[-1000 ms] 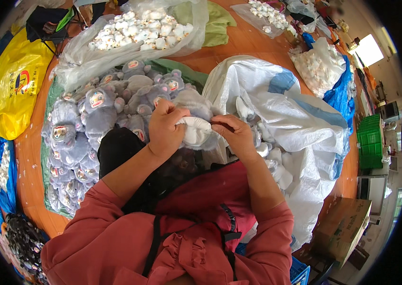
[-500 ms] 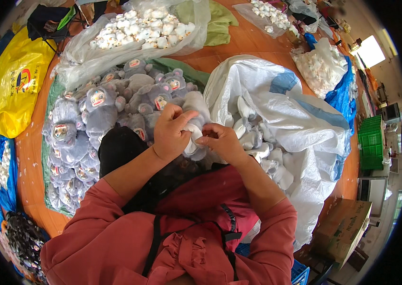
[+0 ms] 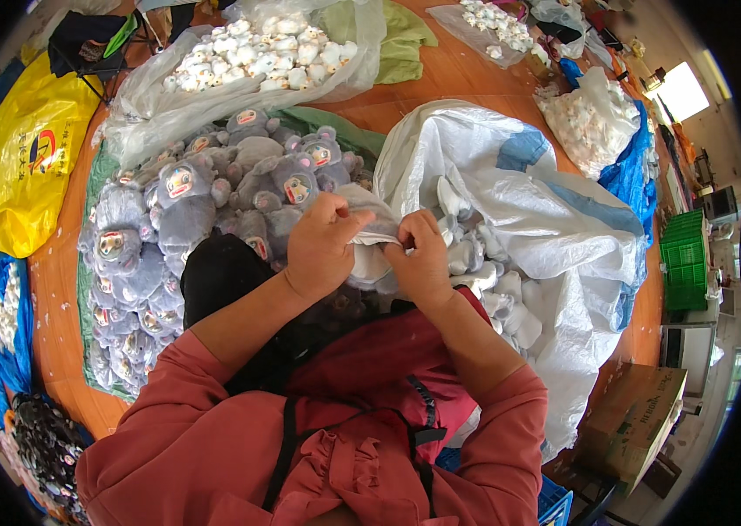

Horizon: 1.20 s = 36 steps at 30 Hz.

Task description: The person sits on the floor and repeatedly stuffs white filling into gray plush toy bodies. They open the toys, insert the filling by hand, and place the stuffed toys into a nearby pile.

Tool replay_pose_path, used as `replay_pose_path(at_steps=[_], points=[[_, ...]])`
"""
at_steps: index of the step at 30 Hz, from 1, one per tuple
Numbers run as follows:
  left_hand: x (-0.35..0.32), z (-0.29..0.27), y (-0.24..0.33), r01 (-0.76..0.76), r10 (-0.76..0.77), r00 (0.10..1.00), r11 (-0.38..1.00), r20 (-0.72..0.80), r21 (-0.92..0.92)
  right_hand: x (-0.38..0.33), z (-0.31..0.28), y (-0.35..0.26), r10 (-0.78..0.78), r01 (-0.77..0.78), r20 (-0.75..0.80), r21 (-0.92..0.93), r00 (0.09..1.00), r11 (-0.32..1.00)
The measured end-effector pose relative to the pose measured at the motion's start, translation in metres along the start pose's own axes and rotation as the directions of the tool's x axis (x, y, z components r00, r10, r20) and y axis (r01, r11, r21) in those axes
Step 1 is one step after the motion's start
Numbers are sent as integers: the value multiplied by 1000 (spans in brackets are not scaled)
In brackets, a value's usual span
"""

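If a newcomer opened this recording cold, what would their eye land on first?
Probably the heap of grey plush toys with painted faces, left of centre. Just right of it, in mid-picture, the left hand and right hand hold a grey-and-white plush piece. A bright yellow bag stands out at far left, and a big white sack lies open on the right.
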<state>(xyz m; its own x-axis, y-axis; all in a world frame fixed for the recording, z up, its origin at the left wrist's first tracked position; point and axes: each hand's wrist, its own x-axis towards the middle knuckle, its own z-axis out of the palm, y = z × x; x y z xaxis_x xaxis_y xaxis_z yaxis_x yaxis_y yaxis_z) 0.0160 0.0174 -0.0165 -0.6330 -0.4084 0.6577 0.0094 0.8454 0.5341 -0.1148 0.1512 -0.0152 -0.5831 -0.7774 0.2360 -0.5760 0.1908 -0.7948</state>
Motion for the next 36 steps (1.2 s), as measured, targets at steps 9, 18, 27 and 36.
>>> replay_pose_path(at_steps=[9,18,27,36], points=[[6,-3,6,-123,124,987,992,101,-15,4,-6,3,-201,207,-275,-6,940,978],[1,-1,3,-23,29,992,998,122,-53,5,-13,-3,-228,229,-144,-14,963,973],[3,2,-7,35,-35,999,999,-22,8,5,-7,3,-321,322,-21,41,947,946],[1,2,-4,38,-38,999,999,15,18,5,-8,1,-283,281,-8,-82,959,956]])
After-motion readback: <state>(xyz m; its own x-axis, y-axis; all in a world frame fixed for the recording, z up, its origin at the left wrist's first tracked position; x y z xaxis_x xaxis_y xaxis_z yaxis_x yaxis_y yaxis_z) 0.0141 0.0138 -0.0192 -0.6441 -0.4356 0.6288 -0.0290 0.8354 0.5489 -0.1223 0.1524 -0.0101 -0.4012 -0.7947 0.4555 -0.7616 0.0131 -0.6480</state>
